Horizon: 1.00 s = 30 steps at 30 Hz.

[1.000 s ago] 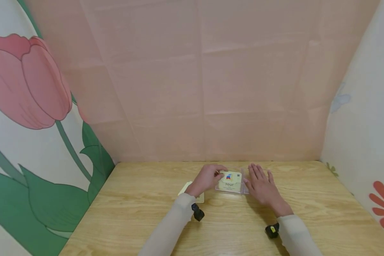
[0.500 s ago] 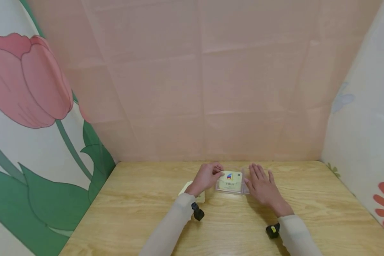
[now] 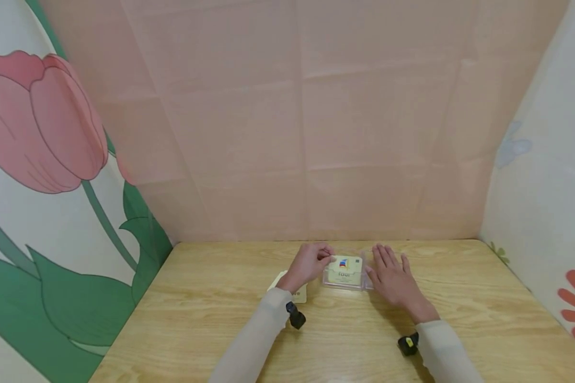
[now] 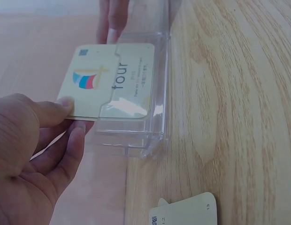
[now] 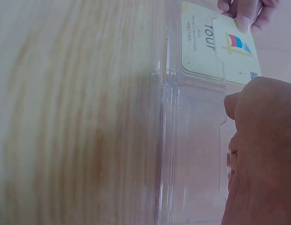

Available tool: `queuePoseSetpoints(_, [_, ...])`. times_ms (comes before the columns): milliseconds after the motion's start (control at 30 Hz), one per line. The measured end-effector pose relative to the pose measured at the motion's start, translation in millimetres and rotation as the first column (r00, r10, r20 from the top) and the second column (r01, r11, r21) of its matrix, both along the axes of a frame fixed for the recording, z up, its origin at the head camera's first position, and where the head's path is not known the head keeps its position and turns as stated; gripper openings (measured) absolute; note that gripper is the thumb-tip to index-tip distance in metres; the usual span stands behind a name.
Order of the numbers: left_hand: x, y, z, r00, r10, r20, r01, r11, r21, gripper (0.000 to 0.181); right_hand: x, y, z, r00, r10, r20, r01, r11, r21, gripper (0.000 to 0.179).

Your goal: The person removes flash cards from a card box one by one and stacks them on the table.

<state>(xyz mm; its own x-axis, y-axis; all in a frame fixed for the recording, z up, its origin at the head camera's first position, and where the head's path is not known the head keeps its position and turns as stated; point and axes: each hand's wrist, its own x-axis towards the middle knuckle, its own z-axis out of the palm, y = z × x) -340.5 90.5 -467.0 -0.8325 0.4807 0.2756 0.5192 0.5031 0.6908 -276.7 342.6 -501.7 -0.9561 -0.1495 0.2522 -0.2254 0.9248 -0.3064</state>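
head view: against a second ago, the left hand (image 3: 311, 261) has its fingertips drawn back to a corner of the "four" card (image 3: 347, 263); the right hand (image 3: 392, 276) lies much as it did.
meaning: seemingly a regrip, the card barely shifted.
left hand: pinching that corner, thumb on top.
right hand: fingers straight, over the clear case's (image 5: 197, 140) right half.
"four" card: partly in the left pocket, picture end sticking out.
loose cards (image 4: 187, 210): on the table (image 3: 345, 340) near the left wrist.

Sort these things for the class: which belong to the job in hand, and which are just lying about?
In the job: left hand, "four" card, clear holder, right hand.
Just there: loose cards (possibly job cards too), pink backdrop, tulip panel.
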Motion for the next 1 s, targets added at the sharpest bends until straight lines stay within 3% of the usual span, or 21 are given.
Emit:
queuePoseSetpoints(667, [-0.6, -1.1, -0.3, 0.999, 0.019, 0.047, -0.02, 1.0, 0.007, 0.02, 1.4, -1.9, 4.5, 0.999, -0.02, 0.035, 0.018, 0.999, 0.042, 0.069])
queuePoseSetpoints(1000, [-0.3, -1.6, -0.9, 0.997, -0.004, 0.081, -0.004, 0.996, 0.092, 0.026, 3.0, -1.4, 3.9, 1.0, -0.014, 0.028, 0.013, 0.999, 0.037, 0.068])
